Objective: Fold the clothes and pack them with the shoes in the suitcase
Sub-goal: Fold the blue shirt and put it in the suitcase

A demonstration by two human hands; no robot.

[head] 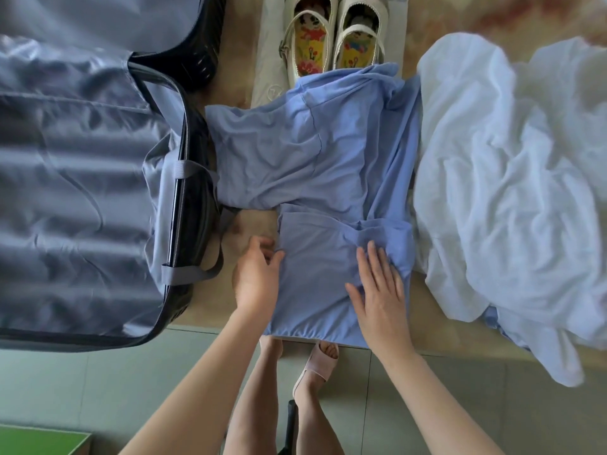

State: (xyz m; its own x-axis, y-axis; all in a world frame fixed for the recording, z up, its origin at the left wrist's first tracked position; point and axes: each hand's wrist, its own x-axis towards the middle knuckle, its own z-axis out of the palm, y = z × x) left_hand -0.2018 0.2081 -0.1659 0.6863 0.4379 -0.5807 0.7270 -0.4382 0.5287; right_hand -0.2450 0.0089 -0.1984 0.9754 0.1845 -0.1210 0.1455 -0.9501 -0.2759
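Lying open just left of the left hand (256, 277), the black hard-shell suitcase with grey fabric lining (82, 192) holds no clothes or shoes that I can see, so packing looks not yet begun. Right of the right hand (381, 290), the crumpled white cotton garment (509, 192) sits in an unfolded heap. Under both hands the light blue soft jersey garment (322, 159) lies on the tan surface (249, 221), its right side turned in, its left sleeve spread toward the suitcase: folding seems about midway. Beyond both hands, the pair of cream strapped shoes with colourful insoles (331, 37) waits unpacked. The left hand curls and pinches the blue garment's near edge; the right hand lies flat, fingers spread, pressing the cloth
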